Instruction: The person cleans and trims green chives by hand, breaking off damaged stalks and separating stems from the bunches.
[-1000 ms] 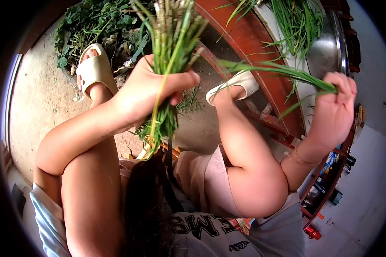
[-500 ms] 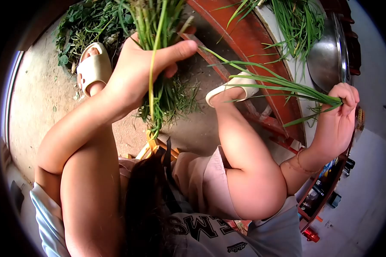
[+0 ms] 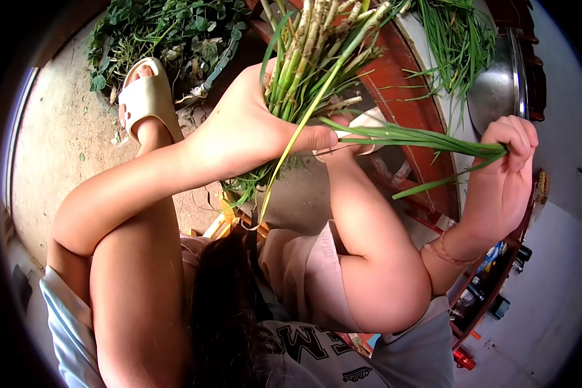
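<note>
My left hand (image 3: 255,132) is closed round a thick bunch of green stalks (image 3: 304,64), their pale, dirt-specked ends pointing up and away from me. One long yellow-green stalk crosses over the thumb and hangs down. At the right, my right hand (image 3: 512,145) pinches a thin bundle of long green leaves (image 3: 433,141) by one end. The other end of that bundle reaches left to the thumb of my left hand. Whether the thumb presses on it, I cannot tell.
More green leaves (image 3: 456,45) lie by a metal basin (image 3: 498,94) on a red-edged table (image 3: 410,84). A leafy heap (image 3: 174,39) fills a container at the upper left. Below are my sandalled feet and bare legs. A shelf with small items stands at the right.
My left hand has swung right with its bunch, after first dipping left, and now meets the leaf tips. My right hand has moved slightly up and left since half a second ago.
</note>
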Tool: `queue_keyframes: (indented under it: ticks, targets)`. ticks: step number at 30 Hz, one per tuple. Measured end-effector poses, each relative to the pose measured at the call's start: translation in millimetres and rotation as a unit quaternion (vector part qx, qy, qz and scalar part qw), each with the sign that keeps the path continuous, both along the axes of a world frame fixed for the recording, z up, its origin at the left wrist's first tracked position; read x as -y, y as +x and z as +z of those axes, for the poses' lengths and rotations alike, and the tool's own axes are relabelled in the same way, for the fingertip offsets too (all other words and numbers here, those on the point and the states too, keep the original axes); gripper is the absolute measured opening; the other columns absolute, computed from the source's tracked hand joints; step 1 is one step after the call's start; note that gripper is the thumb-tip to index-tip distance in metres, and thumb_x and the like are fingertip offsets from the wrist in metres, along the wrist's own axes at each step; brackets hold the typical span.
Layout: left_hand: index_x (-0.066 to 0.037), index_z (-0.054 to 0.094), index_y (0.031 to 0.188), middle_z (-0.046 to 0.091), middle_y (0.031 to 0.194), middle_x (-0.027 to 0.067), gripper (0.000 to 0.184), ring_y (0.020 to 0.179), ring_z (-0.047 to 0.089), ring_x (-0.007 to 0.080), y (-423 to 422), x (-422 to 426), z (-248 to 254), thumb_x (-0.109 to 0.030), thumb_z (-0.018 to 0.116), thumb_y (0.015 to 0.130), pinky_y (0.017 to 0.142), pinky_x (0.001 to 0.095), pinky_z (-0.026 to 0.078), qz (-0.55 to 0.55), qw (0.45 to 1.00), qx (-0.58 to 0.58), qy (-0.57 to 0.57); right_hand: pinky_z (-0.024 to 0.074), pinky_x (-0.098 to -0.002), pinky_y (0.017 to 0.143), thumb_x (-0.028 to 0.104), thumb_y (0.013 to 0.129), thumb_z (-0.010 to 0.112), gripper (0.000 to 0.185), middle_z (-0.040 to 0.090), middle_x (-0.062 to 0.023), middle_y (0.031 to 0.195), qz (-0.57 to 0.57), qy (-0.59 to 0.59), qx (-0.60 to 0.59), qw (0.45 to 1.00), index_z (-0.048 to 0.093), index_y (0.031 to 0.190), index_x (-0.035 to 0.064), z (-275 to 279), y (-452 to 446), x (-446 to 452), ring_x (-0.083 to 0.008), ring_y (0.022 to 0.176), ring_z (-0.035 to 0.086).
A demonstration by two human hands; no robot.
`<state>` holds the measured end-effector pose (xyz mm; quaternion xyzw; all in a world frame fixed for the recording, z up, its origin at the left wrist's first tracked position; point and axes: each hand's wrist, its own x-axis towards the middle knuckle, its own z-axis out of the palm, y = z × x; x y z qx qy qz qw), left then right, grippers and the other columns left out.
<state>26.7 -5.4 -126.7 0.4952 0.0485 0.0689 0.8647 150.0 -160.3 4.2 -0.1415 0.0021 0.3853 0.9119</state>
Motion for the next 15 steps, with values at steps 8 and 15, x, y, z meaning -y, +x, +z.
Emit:
queue_keyframes:
  ticks: [8,15]
  targets:
    - [-0.003,0.046,0.110,0.054,0.090,0.0011,0.043,0.068,0.051,0.0052,-2.2,-2.1,2.7,-0.002,0.061,0.070,0.053,0.0161,0.041,0.010,0.998,-0.012,0.069,0.0310,-0.0233,0.065,0.015,0.092,0.026,0.023,0.024,0.0014,0.059,0.006,-0.022,0.023,0.999,0.035,0.072,0.0072,-2.1,1.5,0.3,-0.0091,0.054,0.023]
    - [-0.003,0.047,0.107,0.052,0.078,-0.0004,0.038,0.058,0.045,0.0031,-4.3,-5.7,3.0,-0.007,0.061,0.072,0.045,0.0156,0.036,0.022,0.998,-0.041,0.046,0.0313,-0.0235,0.066,0.016,0.092,0.025,0.023,0.024,0.0018,0.059,0.011,-0.034,0.031,0.999,0.035,0.073,0.0074,-6.3,4.0,1.8,-0.0091,0.054,0.024]
